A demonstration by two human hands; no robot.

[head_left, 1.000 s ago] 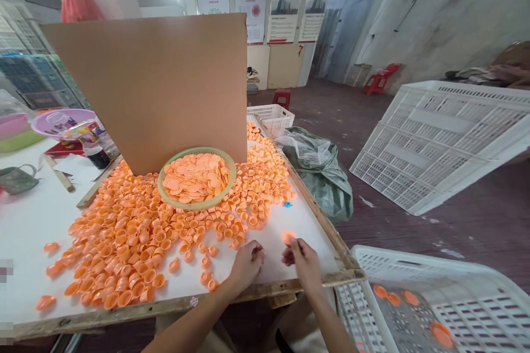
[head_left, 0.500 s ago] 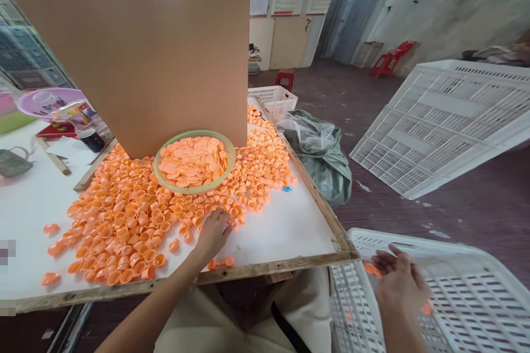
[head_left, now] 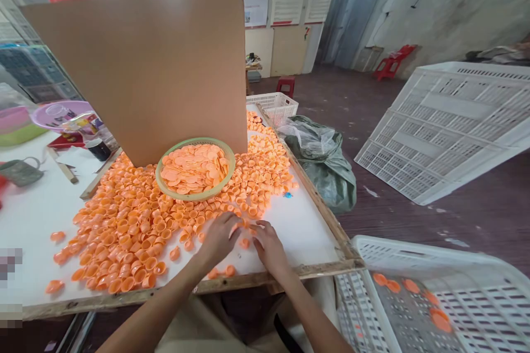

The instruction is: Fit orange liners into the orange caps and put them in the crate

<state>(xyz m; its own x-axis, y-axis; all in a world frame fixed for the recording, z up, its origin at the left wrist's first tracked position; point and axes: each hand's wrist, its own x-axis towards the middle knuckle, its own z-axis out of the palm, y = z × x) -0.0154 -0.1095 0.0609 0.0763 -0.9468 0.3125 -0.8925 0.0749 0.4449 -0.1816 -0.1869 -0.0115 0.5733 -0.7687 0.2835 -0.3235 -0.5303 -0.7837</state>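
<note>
Small orange plastic cups (head_left: pixel 136 220) lie in a wide heap on the white tabletop (head_left: pixel 302 237). At the heap's near edge, my left hand (head_left: pixel 218 238) has its fingers curled, and an orange cup shows between thumb and fingers, partly hidden. My right hand (head_left: pixel 270 247) is just to the right, thumb and fingers apart, with its fingertips beside orange pieces between the two hands. A loose orange cup (head_left: pixel 244 243) lies below those pieces. Behind the hands, a green-rimmed basket (head_left: pixel 194 196) holds flat orange discs (head_left: pixel 194 165).
A brown cardboard sheet (head_left: pixel 153 71) stands upright behind the basket. On my right is a white plastic crate (head_left: pixel 414 248) with several orange pieces inside. Tall white crates (head_left: pixel 447 127) and a green sack (head_left: pixel 323 165) stand beyond. A wooden strip (head_left: pixel 318 270) edges the table.
My right hand has moved left from over the white crate to the tabletop beside my left hand. My left hand stays near the heap's edge. The camera view has tilted slightly upward.
</note>
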